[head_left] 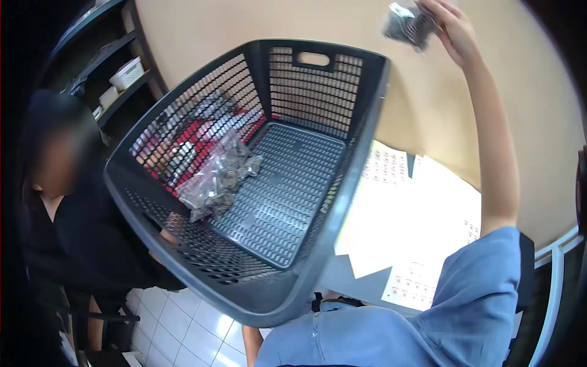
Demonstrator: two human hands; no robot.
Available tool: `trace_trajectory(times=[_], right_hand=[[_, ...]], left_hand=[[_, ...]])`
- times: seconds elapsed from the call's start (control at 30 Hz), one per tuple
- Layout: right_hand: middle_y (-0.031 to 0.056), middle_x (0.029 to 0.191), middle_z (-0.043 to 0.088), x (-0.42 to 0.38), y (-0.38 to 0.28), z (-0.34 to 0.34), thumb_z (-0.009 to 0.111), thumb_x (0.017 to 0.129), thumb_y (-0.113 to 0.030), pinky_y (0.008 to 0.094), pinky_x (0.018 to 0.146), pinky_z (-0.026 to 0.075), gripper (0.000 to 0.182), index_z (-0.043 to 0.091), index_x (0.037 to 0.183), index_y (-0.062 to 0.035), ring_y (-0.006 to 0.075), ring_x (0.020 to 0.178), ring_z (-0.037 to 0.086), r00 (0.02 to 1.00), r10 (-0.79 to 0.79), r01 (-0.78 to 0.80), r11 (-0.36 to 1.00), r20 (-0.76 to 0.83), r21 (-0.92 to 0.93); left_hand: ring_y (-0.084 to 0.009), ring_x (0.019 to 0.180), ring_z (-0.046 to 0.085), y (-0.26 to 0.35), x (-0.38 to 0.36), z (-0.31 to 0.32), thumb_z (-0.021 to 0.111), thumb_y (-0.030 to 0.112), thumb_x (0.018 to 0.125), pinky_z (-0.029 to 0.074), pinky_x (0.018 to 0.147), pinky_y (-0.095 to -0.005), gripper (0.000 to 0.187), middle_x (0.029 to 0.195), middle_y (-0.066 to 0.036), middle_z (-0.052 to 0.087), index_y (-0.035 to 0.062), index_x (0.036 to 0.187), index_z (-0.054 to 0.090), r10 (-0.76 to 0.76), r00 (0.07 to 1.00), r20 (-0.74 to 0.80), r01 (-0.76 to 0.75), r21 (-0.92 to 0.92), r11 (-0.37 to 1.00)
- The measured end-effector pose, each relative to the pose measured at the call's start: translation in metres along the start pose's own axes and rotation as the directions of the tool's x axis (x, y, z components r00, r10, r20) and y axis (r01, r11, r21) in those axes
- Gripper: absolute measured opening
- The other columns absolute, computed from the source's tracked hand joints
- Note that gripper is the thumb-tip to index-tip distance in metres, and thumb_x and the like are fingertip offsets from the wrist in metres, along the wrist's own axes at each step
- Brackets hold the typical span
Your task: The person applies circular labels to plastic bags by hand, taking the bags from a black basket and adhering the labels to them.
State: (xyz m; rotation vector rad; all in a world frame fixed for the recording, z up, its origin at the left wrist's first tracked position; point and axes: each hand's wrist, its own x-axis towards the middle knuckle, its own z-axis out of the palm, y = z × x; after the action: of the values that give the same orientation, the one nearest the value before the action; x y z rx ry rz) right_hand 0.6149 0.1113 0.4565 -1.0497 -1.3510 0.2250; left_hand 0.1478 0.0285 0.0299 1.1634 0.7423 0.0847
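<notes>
A large dark plastic basket (351, 202) with slotted sides is tilted in front of me. Clear plastic bags of small dark coiled items (229, 177) lie inside it, along its left side. High at the upper right, my right hand (449, 27) is closed on a small clear bag (408, 25) of similar dark items, apart from the basket. My left forearm (251, 344) shows below the basket's lower rim; the left hand itself is hidden behind the basket.
A person in dark clothing (92, 226) stands at the left, with a hand at the basket's side. Printed sheets (391, 214) lie on a grey table right of the basket. Shelves (125, 95) with white containers stand at the upper left. White floor tiles (183, 324) show below.
</notes>
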Motion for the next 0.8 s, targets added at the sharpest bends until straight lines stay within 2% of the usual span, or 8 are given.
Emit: trace_trajectory(times=[0.03,0.1,0.17,0.27,0.37,0.5,0.6,0.8], right_hand=[[0.0077,0.085,0.061,-0.018,0.005,-0.016,0.058,0.078,-0.018,0.025,0.071,0.044,0.024,0.057,0.094,-0.0007,0.0124,0.078,0.057,0.996,0.001,0.003,0.999,-0.091,0.049],[0.0077,0.088,0.06,-0.07,0.018,-0.03,0.054,0.082,-0.019,0.0239,0.073,0.043,0.027,0.052,0.102,0.0004,0.0124,0.082,0.056,0.983,0.026,-0.016,0.998,-0.181,0.058],[0.0041,0.077,0.061,-0.117,0.038,-0.038,0.057,0.08,-0.021,0.021,0.065,0.043,0.018,0.058,0.088,-0.0052,0.0104,0.07,0.057,0.978,0.064,-0.039,0.991,-0.199,0.125],[0.0029,0.077,0.06,-0.181,0.051,-0.042,0.055,0.081,-0.019,0.0211,0.065,0.043,0.015,0.058,0.085,-0.0046,0.0081,0.071,0.055,0.971,0.228,-0.21,0.959,-0.075,0.191],[0.0025,0.077,0.059,-0.227,0.052,-0.033,0.053,0.083,-0.016,0.0203,0.067,0.043,0.013,0.057,0.084,-0.0032,0.0074,0.074,0.055,0.95,0.292,-0.253,0.928,-0.11,0.275],[0.0029,0.08,0.058,-0.263,0.044,-0.033,0.053,0.082,-0.008,0.0209,0.07,0.044,0.008,0.054,0.087,-0.0022,0.0082,0.075,0.055,0.961,0.267,-0.227,0.911,-0.072,0.344],[0.0023,0.08,0.056,-0.275,0.043,-0.036,0.053,0.082,-0.008,0.0206,0.069,0.043,0.008,0.055,0.087,-0.0017,0.0082,0.076,0.054,0.969,0.242,-0.199,0.892,-0.056,0.406],[0.0037,0.079,0.056,-0.288,0.05,-0.037,0.053,0.081,-0.006,0.0214,0.069,0.044,0.007,0.056,0.084,-0.0002,0.0091,0.076,0.054,0.955,0.275,-0.209,0.886,-0.106,0.413]], left_hand=[[-0.0149,0.097,0.049,0.003,0.008,0.007,0.051,0.02,0.084,0.037,0.084,-0.0269,0.027,0.102,-0.012,0.054,0.0003,0.102,0.049,0.084,0.99,0.116,-0.069,-0.125,0.99],[-0.0162,0.098,0.049,0.034,0.012,0.034,0.051,0.019,0.083,0.037,0.085,-0.0284,0.024,0.103,-0.012,0.053,0.0007,0.099,0.05,0.045,0.969,0.243,-0.038,-0.033,0.999],[-0.0176,0.099,0.048,0.077,0.018,0.066,0.052,0.018,0.083,0.036,0.086,-0.0299,0.022,0.103,-0.012,0.053,0.0011,0.097,0.051,0.008,0.932,0.363,-0.029,0.05,0.998],[-0.0194,0.1,0.047,0.129,0.04,0.104,0.057,0.015,0.078,0.034,0.088,-0.032,0.021,0.109,-0.012,0.05,0.0011,0.092,0.053,0.412,0.719,0.56,-0.458,-0.064,0.887],[-0.0174,0.099,0.047,0.177,0.069,0.144,0.059,0.016,0.075,0.034,0.087,-0.0317,0.032,0.106,-0.011,0.05,-0.0011,0.1,0.048,0.588,0.713,0.382,-0.613,-0.068,0.787],[-0.0147,0.091,0.047,0.23,0.123,0.204,0.055,0.013,0.077,0.038,0.078,-0.0259,0.039,0.105,-0.007,0.048,0.002,0.111,0.039,0.853,0.522,-0.014,-0.843,-0.161,0.514],[-0.0122,0.09,0.049,0.238,0.141,0.234,0.063,0.004,0.071,0.04,0.074,-0.0249,0.038,0.101,-0.006,0.05,0.0018,0.104,0.045,0.903,0.415,-0.109,-0.9,0.099,0.425],[-0.0113,0.077,0.056,0.222,0.143,0.247,0.057,0.0,0.076,0.042,0.069,-0.0216,0.016,0.084,-0.006,0.057,-0.0004,0.091,0.052,0.852,0.434,-0.293,-0.873,0.097,0.479]])
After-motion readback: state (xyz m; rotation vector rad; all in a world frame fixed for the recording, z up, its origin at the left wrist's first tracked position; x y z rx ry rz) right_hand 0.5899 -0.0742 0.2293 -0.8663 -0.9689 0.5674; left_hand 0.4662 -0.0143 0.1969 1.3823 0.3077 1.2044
